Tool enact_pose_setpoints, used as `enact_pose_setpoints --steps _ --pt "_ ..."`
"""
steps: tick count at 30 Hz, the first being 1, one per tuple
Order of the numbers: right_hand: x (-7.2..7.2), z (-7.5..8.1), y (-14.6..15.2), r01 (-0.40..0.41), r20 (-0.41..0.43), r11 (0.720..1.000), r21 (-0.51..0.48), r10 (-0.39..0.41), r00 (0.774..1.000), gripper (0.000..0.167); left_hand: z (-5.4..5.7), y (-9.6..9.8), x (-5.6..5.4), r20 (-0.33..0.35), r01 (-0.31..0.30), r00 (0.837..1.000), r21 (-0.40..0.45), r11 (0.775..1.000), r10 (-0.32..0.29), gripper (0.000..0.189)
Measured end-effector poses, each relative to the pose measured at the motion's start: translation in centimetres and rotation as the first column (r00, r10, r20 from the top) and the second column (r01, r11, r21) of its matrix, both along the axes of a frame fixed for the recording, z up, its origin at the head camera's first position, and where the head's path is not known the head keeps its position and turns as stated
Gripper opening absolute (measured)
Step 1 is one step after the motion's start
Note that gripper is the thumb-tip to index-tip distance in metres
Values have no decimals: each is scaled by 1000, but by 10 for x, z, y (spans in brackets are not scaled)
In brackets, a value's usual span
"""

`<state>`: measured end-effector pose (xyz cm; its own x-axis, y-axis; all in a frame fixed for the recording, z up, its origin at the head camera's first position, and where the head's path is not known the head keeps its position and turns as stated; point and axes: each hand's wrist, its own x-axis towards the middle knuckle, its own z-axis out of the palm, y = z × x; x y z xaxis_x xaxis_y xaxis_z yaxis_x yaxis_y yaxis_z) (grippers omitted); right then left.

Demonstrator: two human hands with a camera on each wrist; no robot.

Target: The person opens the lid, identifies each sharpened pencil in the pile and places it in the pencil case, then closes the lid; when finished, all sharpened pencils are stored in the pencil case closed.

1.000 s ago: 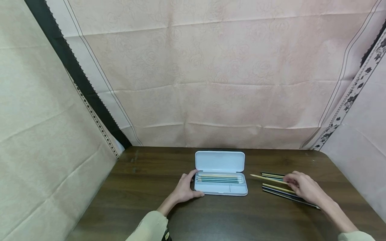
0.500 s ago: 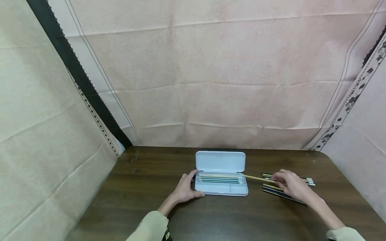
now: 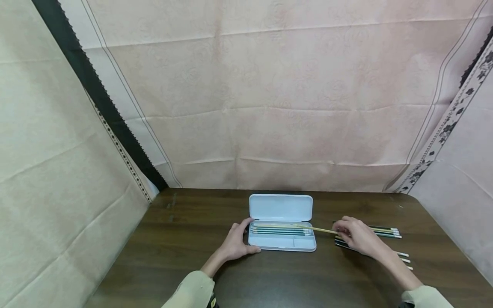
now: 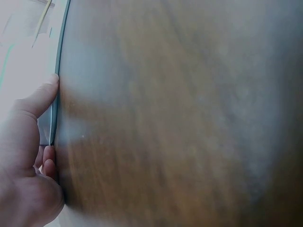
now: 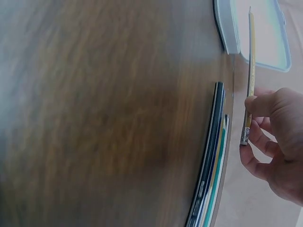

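Note:
A light-blue pencil case [image 3: 283, 244] stands with its lid [image 3: 281, 207] up, several pencils [image 3: 280, 231] lying in its long compartment. My left hand [image 3: 236, 240] grips its left end, thumb at the front corner and fingers toward the back; in the left wrist view the thumb [image 4: 42, 97] rests along the case's rim. Between thumb and fingers, my right hand [image 3: 358, 236] pinches a yellow pencil [image 3: 321, 230] near its eraser end. The pencil's tip reaches over the case's right side. In the right wrist view the yellow pencil [image 5: 251, 61] points toward the case, its metal ferrule near the fingers.
Under and beside the right hand, more pencils [image 3: 385, 232] lie on the dark wooden table [image 3: 173, 256]. Dark pencils [image 5: 208, 156] show among them in the right wrist view. Pale cloth [image 3: 269, 107] hangs behind the table and along both sides.
My right hand has moved left with the yellow pencil, bringing its tip from beside the case to over it. My left hand has stayed at the case.

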<state>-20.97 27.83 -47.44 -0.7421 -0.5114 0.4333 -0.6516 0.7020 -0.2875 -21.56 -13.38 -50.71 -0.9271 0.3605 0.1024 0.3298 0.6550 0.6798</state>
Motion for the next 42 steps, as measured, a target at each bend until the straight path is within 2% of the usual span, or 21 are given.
enact_pose_setpoints --steps 7,15,26,42 --pt "-1 1 -15 6 86 1000 25 -8 996 24 -2 -1 2 10 -2 1000 -1 1000 2 92" --pt "-4 2 -34 12 92 1000 27 -14 996 24 -1 -2 3 0 6 1000 5 1000 -6 92" --pt "-8 2 -59 -46 93 999 27 43 995 22 -1 -2 3 -3 7 1000 2 1000 -7 91" --pt "-13 2 -78 -91 111 995 40 86 990 20 -2 0 0 3 -11 1000 0 1000 11 92"
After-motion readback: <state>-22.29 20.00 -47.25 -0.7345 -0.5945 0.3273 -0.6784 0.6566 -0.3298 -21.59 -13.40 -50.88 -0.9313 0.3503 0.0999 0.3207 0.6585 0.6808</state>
